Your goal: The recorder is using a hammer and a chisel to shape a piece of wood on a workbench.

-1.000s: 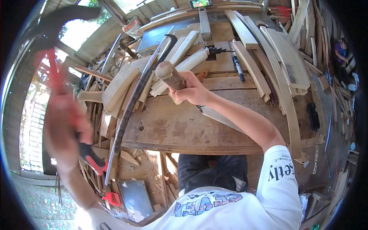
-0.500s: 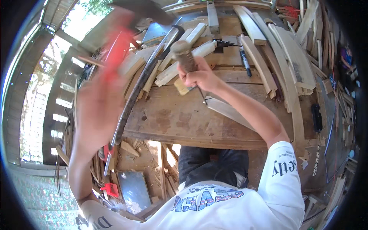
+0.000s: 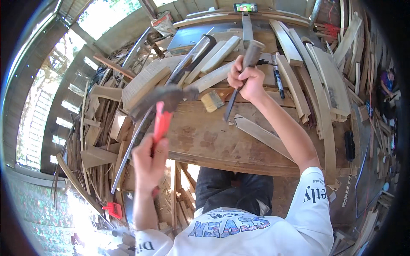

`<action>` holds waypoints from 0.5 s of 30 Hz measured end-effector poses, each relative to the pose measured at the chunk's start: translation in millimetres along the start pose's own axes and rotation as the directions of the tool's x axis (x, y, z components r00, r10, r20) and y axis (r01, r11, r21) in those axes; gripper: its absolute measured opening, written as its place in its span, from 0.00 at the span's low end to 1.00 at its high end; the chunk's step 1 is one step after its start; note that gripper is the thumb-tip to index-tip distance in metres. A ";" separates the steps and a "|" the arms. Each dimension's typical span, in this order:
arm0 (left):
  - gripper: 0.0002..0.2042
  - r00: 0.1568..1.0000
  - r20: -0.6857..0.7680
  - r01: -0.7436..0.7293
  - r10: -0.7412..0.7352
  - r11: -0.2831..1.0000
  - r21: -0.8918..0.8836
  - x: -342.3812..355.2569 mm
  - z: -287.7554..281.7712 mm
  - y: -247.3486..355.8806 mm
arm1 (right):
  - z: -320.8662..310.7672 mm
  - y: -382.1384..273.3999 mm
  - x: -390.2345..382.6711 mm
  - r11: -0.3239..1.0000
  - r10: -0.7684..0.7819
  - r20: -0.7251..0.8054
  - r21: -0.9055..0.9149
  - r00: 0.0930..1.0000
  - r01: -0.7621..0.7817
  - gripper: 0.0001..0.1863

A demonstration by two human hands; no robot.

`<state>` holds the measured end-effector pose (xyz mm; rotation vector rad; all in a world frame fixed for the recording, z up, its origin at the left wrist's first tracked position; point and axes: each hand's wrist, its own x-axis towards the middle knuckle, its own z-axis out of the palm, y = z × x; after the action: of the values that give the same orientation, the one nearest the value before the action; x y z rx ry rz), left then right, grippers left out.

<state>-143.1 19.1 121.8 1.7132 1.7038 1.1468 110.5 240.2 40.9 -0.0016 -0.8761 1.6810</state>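
Currently, the left hand (image 3: 149, 164) is wrapped around the smooth, glossy red handle of a claw hammer (image 3: 162, 121), whose dark, dull metal head is slightly blurred above the near left part of the worktop (image 3: 200, 141). The right hand (image 3: 249, 81) has its fingers curled tightly round a chisel (image 3: 252, 55) with a thick, round, worn wooden handle, its flat end facing up. Below the fist, the narrow dark steel blade slants down and to the left; whether its tip touches the worktop, I cannot tell.

Just beside that tip lies a pale, flat wooden strip (image 3: 262, 134) with a pointed end, set diagonally across scuffed, stained brown planks. Nearer the hammer's head rests a flat paintbrush (image 3: 211, 101) with straw-coloured bristles. Beyond the right wrist is a slim, cylindrical marker pen (image 3: 278, 83), dark at its near end. Long, square-edged pale boards (image 3: 326, 77) pile up at the right, some gently curved, while a rough-faced wooden block (image 3: 143, 85) leans among offcuts at the left.
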 end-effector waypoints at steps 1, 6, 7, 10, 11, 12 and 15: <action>0.10 0.994 0.013 0.107 -0.106 0.991 -0.083 -6.2 10.2 -15.0 | -1.7 -1.4 2.5 0.998 -0.028 -0.080 0.058 0.996 0.033 0.10; 0.13 0.973 -0.033 0.225 -0.229 0.968 -0.107 -35.0 44.2 -75.9 | 6.5 -26.0 11.1 0.985 -0.106 -0.080 0.128 0.991 0.116 0.06; 0.14 0.969 -0.011 0.240 -0.245 0.954 -0.181 -40.7 47.8 -84.2 | 11.3 -33.4 12.0 0.986 -0.140 -0.081 0.082 0.987 0.147 0.06; 0.15 0.943 0.089 0.333 -0.322 0.889 -0.314 -50.8 57.9 -102.4 | 28.3 -49.3 10.0 0.971 -0.234 0.025 -0.040 0.972 0.235 0.13; 0.15 0.923 0.115 0.384 -0.367 0.866 -0.320 -52.2 62.3 -106.0 | 33.4 -53.9 9.7 0.960 -0.242 0.129 -0.113 0.962 0.257 0.16; 0.14 0.905 0.150 0.426 -0.399 0.845 -0.324 -52.8 66.7 -108.3 | 38.4 -55.1 8.1 0.961 -0.236 0.126 -0.117 0.964 0.250 0.16; 0.13 0.896 0.206 0.437 -0.394 0.865 -0.246 -52.0 80.6 -108.0 | 49.1 -52.0 5.4 0.921 -0.209 0.221 -0.283 0.953 0.268 0.16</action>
<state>-134.6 0.8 -21.2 1.1469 1.6171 0.9770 131.0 220.2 106.8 0.0487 -1.2258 1.3154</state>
